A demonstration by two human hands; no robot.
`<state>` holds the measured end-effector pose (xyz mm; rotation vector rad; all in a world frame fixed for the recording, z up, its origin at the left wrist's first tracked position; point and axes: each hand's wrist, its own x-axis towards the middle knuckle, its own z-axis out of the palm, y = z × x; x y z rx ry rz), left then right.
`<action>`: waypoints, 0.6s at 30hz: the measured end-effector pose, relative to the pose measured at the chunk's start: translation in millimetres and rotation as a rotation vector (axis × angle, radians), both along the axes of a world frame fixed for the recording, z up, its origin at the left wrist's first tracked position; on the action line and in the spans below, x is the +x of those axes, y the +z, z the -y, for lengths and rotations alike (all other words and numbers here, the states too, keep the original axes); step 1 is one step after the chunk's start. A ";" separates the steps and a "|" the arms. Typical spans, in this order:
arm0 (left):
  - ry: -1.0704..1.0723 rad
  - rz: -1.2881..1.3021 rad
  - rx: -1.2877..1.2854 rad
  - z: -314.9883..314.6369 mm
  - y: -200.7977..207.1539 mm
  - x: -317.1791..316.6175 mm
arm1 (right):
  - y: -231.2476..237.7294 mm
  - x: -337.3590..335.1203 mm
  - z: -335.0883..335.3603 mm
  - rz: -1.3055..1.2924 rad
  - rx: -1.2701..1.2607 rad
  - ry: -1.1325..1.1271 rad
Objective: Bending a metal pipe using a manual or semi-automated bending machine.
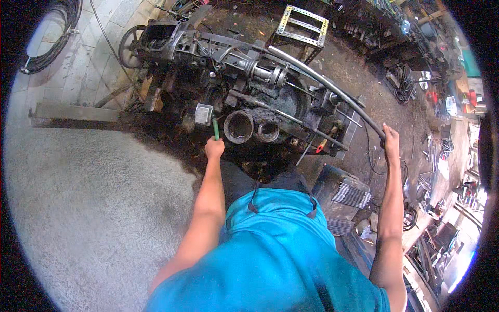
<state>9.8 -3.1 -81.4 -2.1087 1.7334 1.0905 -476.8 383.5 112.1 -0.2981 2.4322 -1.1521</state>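
Observation:
My left hand (214, 149) is closed around a green handle (216, 129) in front of the machine. I cannot tell whether the handle belongs to the machine or to a loose tool. Out to the right, my right hand (391, 141) grips the near end of a long metal pipe (332, 87). The pipe runs back to the left above the dark, greasy machine (236, 60). Round cans (238, 127) stand near my left hand, beside a small pale square box (204, 114). A ring-shaped clamp or chuck (270, 76) sits on the machine's middle.
A perforated metal stand (302, 26) is behind the machine. Stacked metal rods (351, 195) lie at the right, below a red-handled tool (319, 149). A steel beam (78, 113) extends left. Coiled cable (49, 44) hangs at the far left. Scrap and tools crowd the right side.

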 end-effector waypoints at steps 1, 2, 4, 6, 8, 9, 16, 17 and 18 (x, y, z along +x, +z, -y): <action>0.051 -0.019 -0.010 -1.6 2.1 -3.4 | -2.6 -1.0 -2.0 -0.025 -0.009 0.001; 0.102 -0.038 -0.020 -2.6 5.0 -6.3 | -4.9 -2.9 -4.5 -0.025 -0.012 -0.001; 0.105 -0.060 -0.070 -4.0 1.9 -6.0 | -5.7 -4.6 -4.3 0.012 0.002 -0.008; 0.112 -0.079 -0.123 -4.2 -0.1 -1.4 | -3.4 -3.0 1.1 0.021 -0.005 -0.007; 0.232 -0.245 -0.007 -4.4 8.0 -6.7 | -3.7 -3.1 -2.1 0.023 -0.007 -0.022; 0.227 -0.247 -0.009 -6.1 12.6 -8.0 | -8.8 -6.2 -7.8 0.021 -0.028 -0.006; 0.188 -0.437 -0.312 2.3 48.1 -31.9 | 6.4 -0.4 4.4 0.097 -0.068 0.044; 0.155 -0.470 -0.409 5.9 49.8 -38.6 | 6.7 -0.9 4.1 0.099 -0.072 0.044; 0.154 -0.468 -0.413 8.5 52.6 -42.2 | 6.6 -2.4 2.9 0.111 -0.047 0.043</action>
